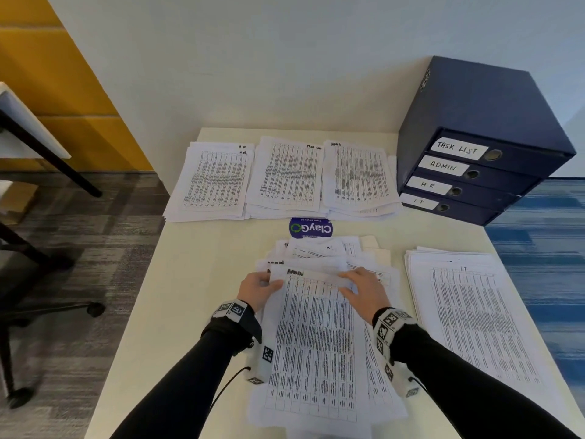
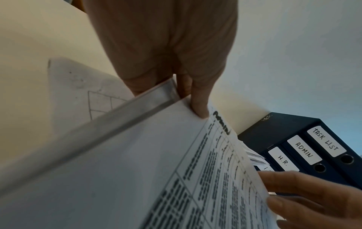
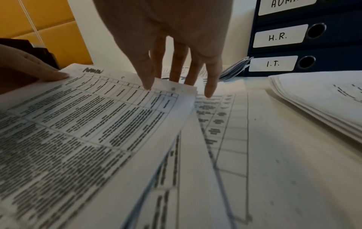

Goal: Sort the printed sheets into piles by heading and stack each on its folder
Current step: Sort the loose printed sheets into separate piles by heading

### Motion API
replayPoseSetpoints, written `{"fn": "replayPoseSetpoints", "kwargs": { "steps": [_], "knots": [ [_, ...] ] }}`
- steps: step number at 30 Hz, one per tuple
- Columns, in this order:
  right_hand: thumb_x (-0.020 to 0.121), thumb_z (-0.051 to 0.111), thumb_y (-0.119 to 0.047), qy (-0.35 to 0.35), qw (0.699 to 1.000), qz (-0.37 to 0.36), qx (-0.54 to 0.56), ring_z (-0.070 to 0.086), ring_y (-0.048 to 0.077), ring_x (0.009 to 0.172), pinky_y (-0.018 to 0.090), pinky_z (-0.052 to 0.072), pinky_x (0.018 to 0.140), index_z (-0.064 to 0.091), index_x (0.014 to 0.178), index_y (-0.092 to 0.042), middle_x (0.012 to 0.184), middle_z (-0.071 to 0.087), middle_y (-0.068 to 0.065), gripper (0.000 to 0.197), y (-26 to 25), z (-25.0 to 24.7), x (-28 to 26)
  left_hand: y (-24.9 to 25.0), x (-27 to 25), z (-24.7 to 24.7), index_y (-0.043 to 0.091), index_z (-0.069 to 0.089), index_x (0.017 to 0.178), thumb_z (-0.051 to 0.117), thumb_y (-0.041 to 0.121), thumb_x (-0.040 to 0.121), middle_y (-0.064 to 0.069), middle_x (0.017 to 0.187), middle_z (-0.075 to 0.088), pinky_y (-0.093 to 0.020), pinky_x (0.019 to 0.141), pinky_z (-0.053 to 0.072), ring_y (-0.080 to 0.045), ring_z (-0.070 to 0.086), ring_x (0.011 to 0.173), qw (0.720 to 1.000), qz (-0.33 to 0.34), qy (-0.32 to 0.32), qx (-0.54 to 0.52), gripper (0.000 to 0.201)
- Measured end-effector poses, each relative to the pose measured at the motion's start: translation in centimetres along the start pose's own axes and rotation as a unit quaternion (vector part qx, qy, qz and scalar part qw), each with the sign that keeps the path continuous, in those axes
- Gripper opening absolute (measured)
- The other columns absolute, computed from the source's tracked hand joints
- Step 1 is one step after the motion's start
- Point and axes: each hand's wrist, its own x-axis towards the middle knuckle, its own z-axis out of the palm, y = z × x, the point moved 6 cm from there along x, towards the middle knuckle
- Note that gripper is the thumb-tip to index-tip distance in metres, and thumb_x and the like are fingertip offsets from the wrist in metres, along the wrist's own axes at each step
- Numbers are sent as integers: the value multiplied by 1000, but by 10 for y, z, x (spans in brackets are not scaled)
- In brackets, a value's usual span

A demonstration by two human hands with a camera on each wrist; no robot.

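A printed sheet headed ADMIN (image 1: 313,337) is lifted at its far edge over the loose unsorted heap (image 1: 316,251) in the middle of the table. My left hand (image 1: 269,285) pinches its top left corner, thumb (image 2: 199,108) on the printed face (image 2: 137,170). My right hand (image 1: 346,282) pinches the top right corner (image 3: 176,93), thumb (image 3: 147,79) on top and fingers behind the edge. Sorted piles lie at the back: HR (image 1: 212,182), Task List (image 1: 288,175), Admin (image 1: 361,175). An IT pile (image 1: 468,312) lies at the right.
Dark blue folders (image 1: 474,172) labelled TASK LIST, ADMIN, HR and IT are stacked flat at the back right corner. A round blue ClayGo sticker (image 1: 311,228) sits between the heap and the back piles. An office chair base (image 1: 47,305) stands left of the table.
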Motion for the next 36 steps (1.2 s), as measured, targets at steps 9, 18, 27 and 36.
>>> {"fn": "replayPoseSetpoints", "kwargs": {
  "steps": [9, 18, 27, 36],
  "knots": [
    [95, 49, -26, 45, 997, -35, -55, 37, 17, 124, 35, 25, 107, 61, 122, -27, 128, 48, -7, 29, -9, 0, -14, -7, -4, -3, 13, 69, 89, 67, 22, 87, -11, 93, 70, -42, 87, 53, -30, 67, 91, 999, -21, 27, -11, 9],
    [95, 46, -16, -52, 989, -85, -113, 49, 10, 100, 37, 13, 108, 54, 87, -32, 91, 61, -20, 19, -17, -4, -17, -7, -12, -10, 9, 70, 78, 48, 66, 79, -22, 106, 67, -40, 97, 42, -35, 60, 104, 992, -78, 63, -73, 61],
    [97, 40, -15, -66, 988, -69, -124, 49, 14, 93, 38, 18, 109, 53, 100, -27, 80, 55, -16, 18, -24, -2, -6, -1, -16, -6, 22, 68, 83, 42, 84, 55, 0, 108, 64, -33, 96, 36, -21, 55, 106, 997, -39, 26, -62, 73],
    [85, 56, -11, 48, 951, 286, 107, 44, 32, 116, 42, 42, 97, 39, 130, -14, 129, 38, 15, 48, 34, -6, -18, 4, -23, 0, 19, 45, 118, 77, 55, 61, 4, 114, 54, -31, 91, 40, -17, 54, 105, 999, 13, -25, -15, 75]
  ]
}}
